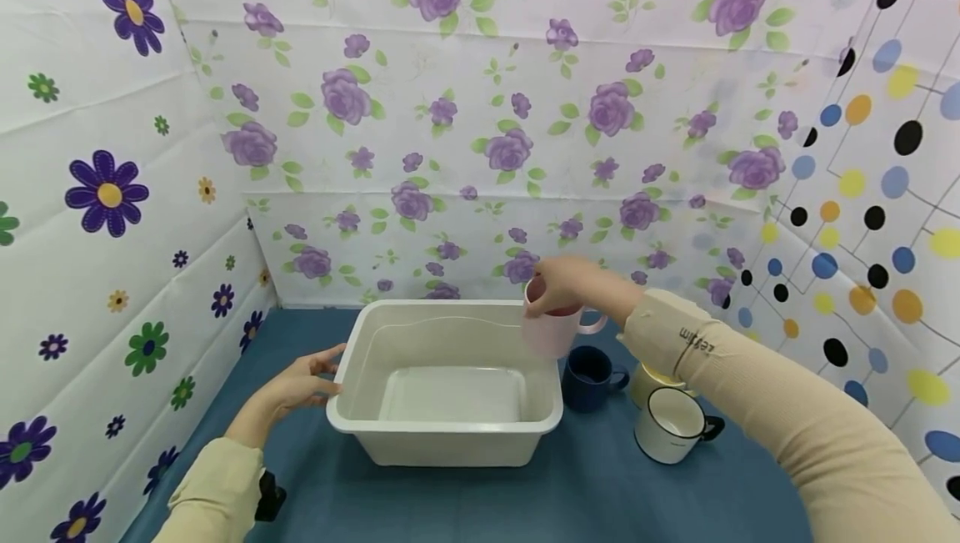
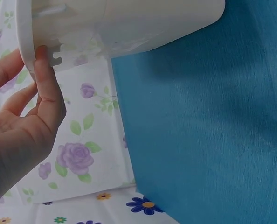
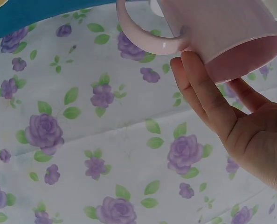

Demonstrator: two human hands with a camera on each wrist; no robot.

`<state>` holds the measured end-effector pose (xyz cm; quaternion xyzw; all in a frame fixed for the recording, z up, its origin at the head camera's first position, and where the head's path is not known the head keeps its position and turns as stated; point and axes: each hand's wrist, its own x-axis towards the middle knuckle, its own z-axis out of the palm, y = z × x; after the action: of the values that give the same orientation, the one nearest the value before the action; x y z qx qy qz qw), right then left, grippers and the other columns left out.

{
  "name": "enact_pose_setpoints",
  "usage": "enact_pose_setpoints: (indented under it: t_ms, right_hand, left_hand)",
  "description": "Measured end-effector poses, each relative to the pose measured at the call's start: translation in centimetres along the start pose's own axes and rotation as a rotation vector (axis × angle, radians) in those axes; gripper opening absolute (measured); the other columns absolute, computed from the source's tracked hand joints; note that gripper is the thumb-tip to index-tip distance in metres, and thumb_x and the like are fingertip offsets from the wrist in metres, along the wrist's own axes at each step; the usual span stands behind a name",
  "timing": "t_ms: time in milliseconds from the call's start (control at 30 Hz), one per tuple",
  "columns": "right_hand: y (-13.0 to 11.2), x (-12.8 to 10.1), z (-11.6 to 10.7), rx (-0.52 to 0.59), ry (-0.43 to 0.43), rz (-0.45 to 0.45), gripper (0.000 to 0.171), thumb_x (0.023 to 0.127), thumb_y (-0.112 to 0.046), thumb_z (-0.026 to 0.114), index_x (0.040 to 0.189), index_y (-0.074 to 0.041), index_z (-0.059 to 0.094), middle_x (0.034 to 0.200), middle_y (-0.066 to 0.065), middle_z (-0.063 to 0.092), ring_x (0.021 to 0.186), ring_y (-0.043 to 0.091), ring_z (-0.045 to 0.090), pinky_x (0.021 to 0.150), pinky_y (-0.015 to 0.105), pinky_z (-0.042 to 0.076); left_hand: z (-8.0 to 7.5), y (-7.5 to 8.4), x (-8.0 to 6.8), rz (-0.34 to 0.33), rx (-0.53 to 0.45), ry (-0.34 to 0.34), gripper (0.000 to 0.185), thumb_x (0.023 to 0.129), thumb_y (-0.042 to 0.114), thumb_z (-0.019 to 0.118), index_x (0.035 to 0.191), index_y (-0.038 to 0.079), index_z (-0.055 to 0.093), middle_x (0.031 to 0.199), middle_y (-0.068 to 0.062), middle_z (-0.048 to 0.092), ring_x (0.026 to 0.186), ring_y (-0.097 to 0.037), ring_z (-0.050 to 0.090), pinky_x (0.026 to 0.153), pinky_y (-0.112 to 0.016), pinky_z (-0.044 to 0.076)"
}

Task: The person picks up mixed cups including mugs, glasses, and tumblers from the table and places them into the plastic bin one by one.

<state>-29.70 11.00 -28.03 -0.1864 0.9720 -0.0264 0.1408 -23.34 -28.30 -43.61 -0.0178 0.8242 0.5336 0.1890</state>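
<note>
My right hand (image 1: 558, 280) pinches a pink mug (image 1: 551, 334) by its rim, fingertips at the mouth. The mug hangs upright over the right wall of a white plastic basin (image 1: 442, 426), its handle pointing right; in the right wrist view, the fingers (image 3: 206, 88) show at the rim of the pink mug (image 3: 218, 28), near the handle. My left hand (image 1: 300, 380) holds the basin's left rim. The left wrist view shows its fingers (image 2: 47, 93) on the outer side of the basin's rim (image 2: 25, 32).
Right of the basin stand a dark blue mug (image 1: 588, 378), a white enamel mug (image 1: 667, 426) with a black handle, and a yellow mug (image 1: 645, 380) partly hidden behind it. The blue table (image 1: 420, 510) meets a flowered sheet (image 1: 450, 226) at the back.
</note>
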Motion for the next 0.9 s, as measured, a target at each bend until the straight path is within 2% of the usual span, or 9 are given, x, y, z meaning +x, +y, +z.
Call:
enact_pose_setpoints:
  t_ms: [367, 633, 900]
  right_hand:
    - [-2.9, 1.5, 0.1, -0.043, -0.013, -0.031, 0.074, 0.078, -0.049, 0.068, 0.137, -0.009, 0.046, 0.133, 0.012, 0.055, 0.119, 0.031, 0.053, 0.098, 0.047, 0.043]
    - [-5.4, 2.1, 0.8, -0.035, -0.010, -0.079, 0.059, 0.078, -0.045, 0.071, 0.122, -0.009, 0.056, 0.116, 0.009, 0.062, 0.103, 0.026, 0.059, 0.086, 0.038, 0.050]
    - [-7.8, 2.6, 1.3, -0.042, -0.020, -0.101, 0.063, 0.078, -0.045, 0.072, 0.127, -0.010, 0.053, 0.119, 0.009, 0.061, 0.107, 0.027, 0.058, 0.088, 0.039, 0.050]
  left_hand:
    - [-0.1, 0.2, 0.0, -0.002, 0.012, -0.007, 0.081, 0.085, 0.001, 0.064, 0.150, 0.002, 0.016, 0.121, -0.024, 0.047, 0.095, -0.020, 0.059, 0.081, -0.040, 0.055]
    - [-0.1, -0.1, 0.1, 0.009, 0.012, -0.024, 0.081, 0.085, 0.001, 0.063, 0.150, 0.003, 0.014, 0.123, -0.026, 0.046, 0.097, -0.021, 0.059, 0.083, -0.043, 0.054]
    - [-0.2, -0.1, 0.2, -0.004, 0.015, -0.019, 0.081, 0.086, 0.002, 0.063, 0.151, 0.004, 0.014, 0.125, -0.026, 0.045, 0.102, -0.024, 0.057, 0.084, -0.043, 0.054]
